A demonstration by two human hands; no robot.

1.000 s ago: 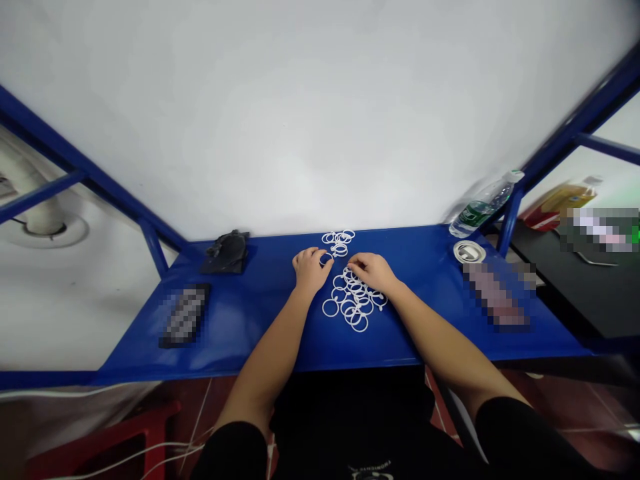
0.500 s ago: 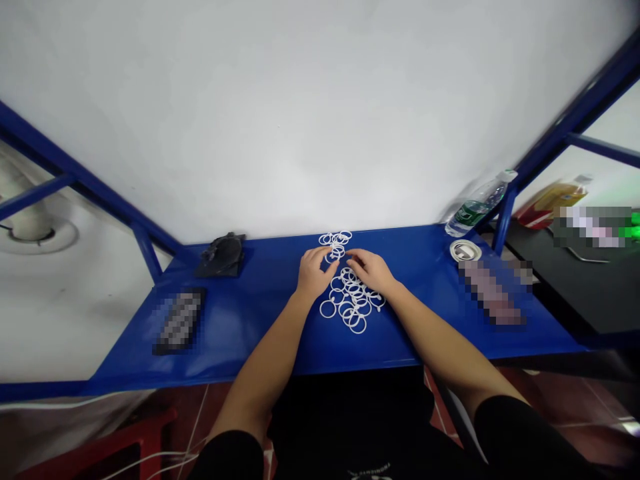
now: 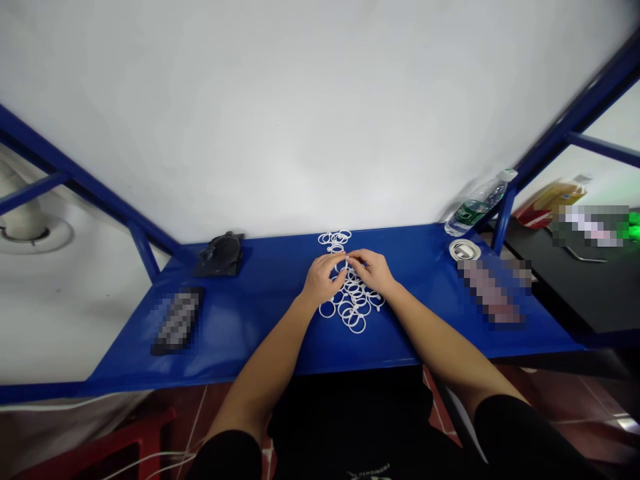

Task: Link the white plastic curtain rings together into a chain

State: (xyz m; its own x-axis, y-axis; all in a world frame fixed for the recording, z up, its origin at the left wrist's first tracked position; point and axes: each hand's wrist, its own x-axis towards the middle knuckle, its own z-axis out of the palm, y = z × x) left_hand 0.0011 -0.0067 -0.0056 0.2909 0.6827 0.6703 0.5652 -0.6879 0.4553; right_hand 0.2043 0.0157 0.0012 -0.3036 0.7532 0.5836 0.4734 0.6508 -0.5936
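Observation:
Many thin white plastic rings (image 3: 357, 324), each with a small nub, lie in an overlapping pile on the blue table (image 3: 270, 293). A smaller group of the same rings (image 3: 344, 235) lies farther back, near the wall. Over the far end of the pile, my left hand (image 3: 324, 280) and my right hand (image 3: 371, 270) meet at the fingertips. Both pinch one white ring (image 3: 341, 267) between them, its nub at the fingertips. My fingers hide part of this ring and some of the rings beneath.
On the left are a crumpled black bag (image 3: 220, 253) and a blurred-out dark object (image 3: 179, 320). To the right stand a water bottle (image 3: 480, 203), a coiled white cable (image 3: 465, 251) and a blurred-out pinkish item (image 3: 493, 293). Blue metal posts (image 3: 503, 220) flank the table; a white wall (image 3: 300, 133) backs it.
My left hand has moved right and slightly nearer to me, away from the back rings, to join my right hand at a ring. My right hand has barely moved.

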